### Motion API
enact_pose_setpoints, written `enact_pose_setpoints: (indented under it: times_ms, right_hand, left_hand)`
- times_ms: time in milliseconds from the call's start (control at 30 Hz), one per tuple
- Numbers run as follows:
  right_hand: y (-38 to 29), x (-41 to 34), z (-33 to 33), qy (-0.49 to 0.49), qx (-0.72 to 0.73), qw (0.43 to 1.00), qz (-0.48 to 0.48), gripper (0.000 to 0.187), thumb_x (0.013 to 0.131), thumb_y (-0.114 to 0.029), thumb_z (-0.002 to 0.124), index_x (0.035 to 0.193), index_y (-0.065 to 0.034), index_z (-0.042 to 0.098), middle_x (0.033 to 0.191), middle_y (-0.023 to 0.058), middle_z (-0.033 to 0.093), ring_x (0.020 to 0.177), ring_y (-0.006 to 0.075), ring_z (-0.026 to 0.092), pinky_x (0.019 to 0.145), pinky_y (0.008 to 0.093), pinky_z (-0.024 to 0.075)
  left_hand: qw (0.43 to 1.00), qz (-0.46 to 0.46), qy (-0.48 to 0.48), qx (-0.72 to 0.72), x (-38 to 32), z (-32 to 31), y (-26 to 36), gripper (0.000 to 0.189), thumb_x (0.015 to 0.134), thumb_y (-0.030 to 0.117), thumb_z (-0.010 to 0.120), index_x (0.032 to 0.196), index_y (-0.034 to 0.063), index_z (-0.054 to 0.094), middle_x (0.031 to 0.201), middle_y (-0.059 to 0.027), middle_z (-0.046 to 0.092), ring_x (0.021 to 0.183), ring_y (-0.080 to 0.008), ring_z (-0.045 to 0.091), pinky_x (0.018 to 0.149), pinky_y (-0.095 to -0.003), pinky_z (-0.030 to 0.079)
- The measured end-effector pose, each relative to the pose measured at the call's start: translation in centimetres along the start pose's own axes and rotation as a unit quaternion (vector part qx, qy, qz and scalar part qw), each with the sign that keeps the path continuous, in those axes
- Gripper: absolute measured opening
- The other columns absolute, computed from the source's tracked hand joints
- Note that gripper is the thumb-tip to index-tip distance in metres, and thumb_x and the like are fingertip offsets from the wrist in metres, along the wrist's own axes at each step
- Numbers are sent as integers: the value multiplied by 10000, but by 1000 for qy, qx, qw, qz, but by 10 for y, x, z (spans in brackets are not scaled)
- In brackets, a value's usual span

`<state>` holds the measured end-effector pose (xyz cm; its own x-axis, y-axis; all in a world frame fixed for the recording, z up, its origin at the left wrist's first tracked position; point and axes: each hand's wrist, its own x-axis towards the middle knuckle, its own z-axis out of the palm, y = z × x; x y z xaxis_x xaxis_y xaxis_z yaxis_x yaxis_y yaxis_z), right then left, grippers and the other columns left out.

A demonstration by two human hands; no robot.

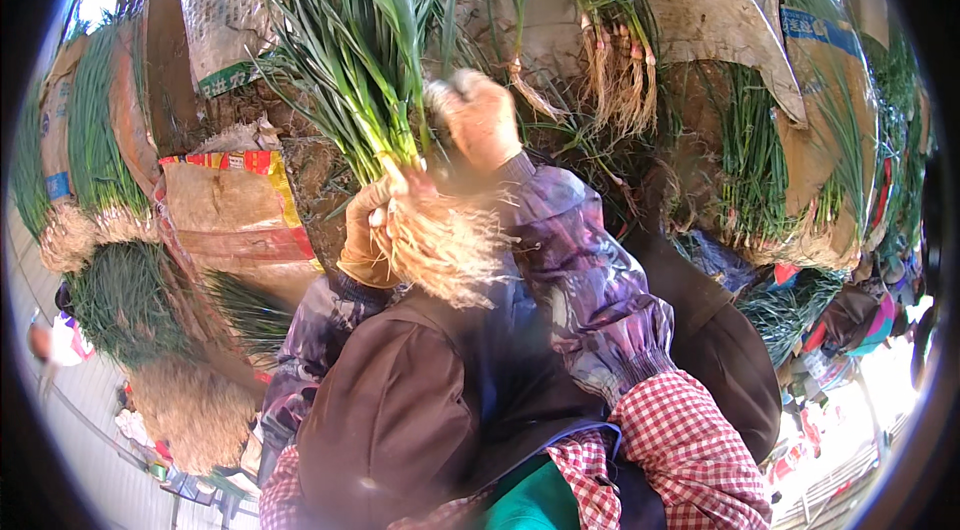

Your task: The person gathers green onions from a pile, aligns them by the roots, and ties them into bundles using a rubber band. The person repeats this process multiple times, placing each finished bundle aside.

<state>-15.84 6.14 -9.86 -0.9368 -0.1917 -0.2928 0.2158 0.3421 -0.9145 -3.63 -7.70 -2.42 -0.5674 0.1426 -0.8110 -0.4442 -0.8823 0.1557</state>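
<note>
My left hand (pixel 369 230), in a tan glove, grips a bunch of leafy green allium plants (pixel 390 102) just above their pale roots. The long leaves point up and away, while the shaggy roots (pixel 442 245) hang towards my lap. Close to the stems, on their right, is my right hand (pixel 480 117), also gloved; it is blurred, and its fingers cannot be made out well. A smaller bunch with pinkish bases (pixel 619 42) lies beyond it to the right, and a single plant (pixel 519 68) lies between that bunch and my right hand.
Woven sacks (pixel 232 207) and a tan sheet (pixel 697 12) cover parts of the ground. More bundled plants (pixel 105 132) stand at the left, others (pixel 754 162) at the right. A heap with its roots showing (pixel 191 410) sits at the lower left. Loose plant scraps (pixel 585 147) lie ahead.
</note>
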Motion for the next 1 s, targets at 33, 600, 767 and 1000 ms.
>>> enact_pose_setpoints:
  times_ms: [33,600,767,1000]
  right_hand:
    - [11,1,-5,72,-127,988,-40,208,890,-234,649,896,-26,644,687,89,619,614,172,587,592,325,484]
    - [23,-31,-30,-280,-354,865,-221,147,844,-209,550,837,-74,607,729,105,623,667,295,636,611,386,511]
    - [60,-92,-74,-481,-457,739,117,260,869,-271,576,1042,-94,657,907,102,687,853,307,664,718,409,537]
    - [37,-36,-44,-339,68,938,-2,615,870,-326,645,1398,-112,411,1276,126,558,1154,283,542,996,390,427]
  left_hand:
    - [1000,8,-26,-7,-2,3,-1,292,829,198,632,1026,-15,595,951,-138,642,898,-255,623,853,-380,512]
    - [996,-39,-19,80,14,-20,1,431,842,239,643,1151,-49,556,987,-165,649,881,-263,636,833,-376,524]
    - [999,28,-32,14,3,-23,1,352,796,204,648,1022,-61,601,1080,-209,634,1018,-308,608,933,-402,480]
    - [999,24,-31,27,6,-33,7,409,785,203,622,1108,-39,552,910,-138,635,803,-248,624,780,-365,535]
